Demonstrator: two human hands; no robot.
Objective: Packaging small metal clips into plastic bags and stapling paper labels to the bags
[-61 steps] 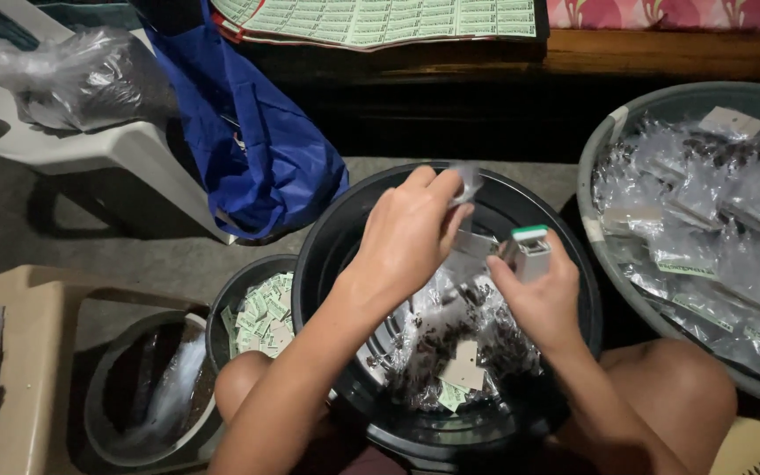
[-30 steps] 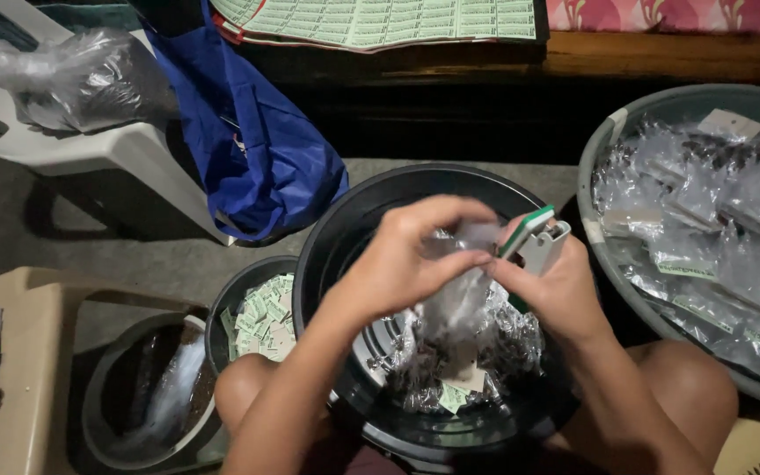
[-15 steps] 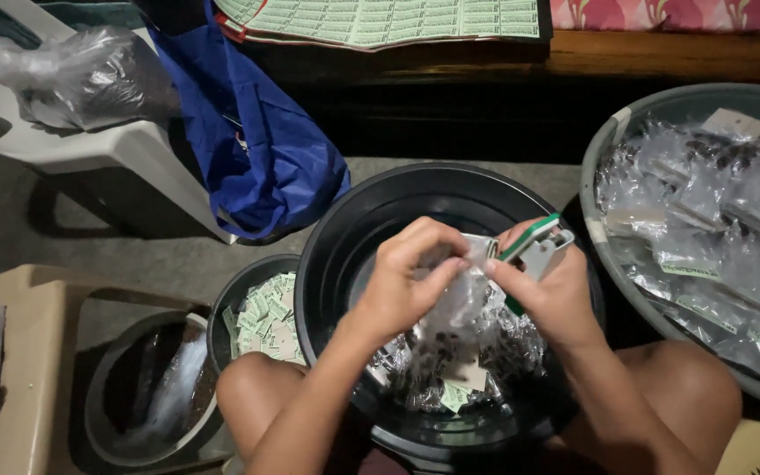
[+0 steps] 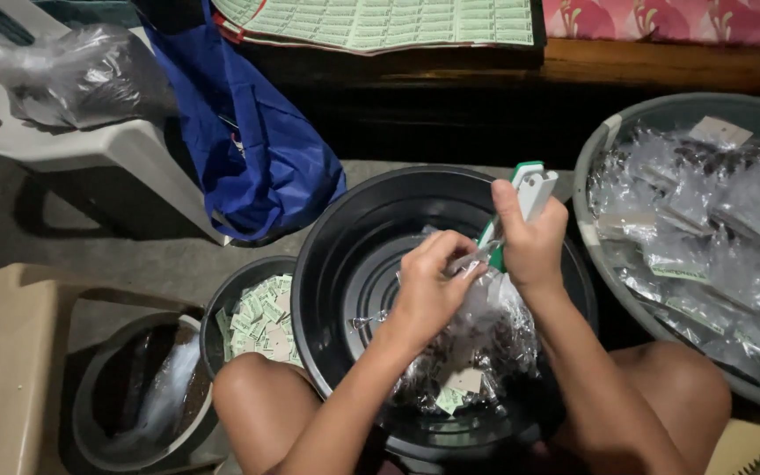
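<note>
The right hand (image 4: 534, 242) grips a green-and-white handheld stapler (image 4: 521, 198), fingers wrapped tight; the left hand (image 4: 428, 286) pinches the neck of a small clear plastic packet (image 4: 485, 308) at its mouth, above the large black round basin (image 4: 354, 255). The packet could slip and staple crooked, or a fingertip get caught. Right, a grey tub of filled packets (image 4: 604, 145); near left, a dark bowl of green paper labels (image 4: 261, 312); far left, a blue bag (image 4: 257, 149).

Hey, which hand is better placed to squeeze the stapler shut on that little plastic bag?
Right hand: it already grips the green and white stapler. The left hand is pinching the plastic bag's top at the stapler's mouth.
</note>
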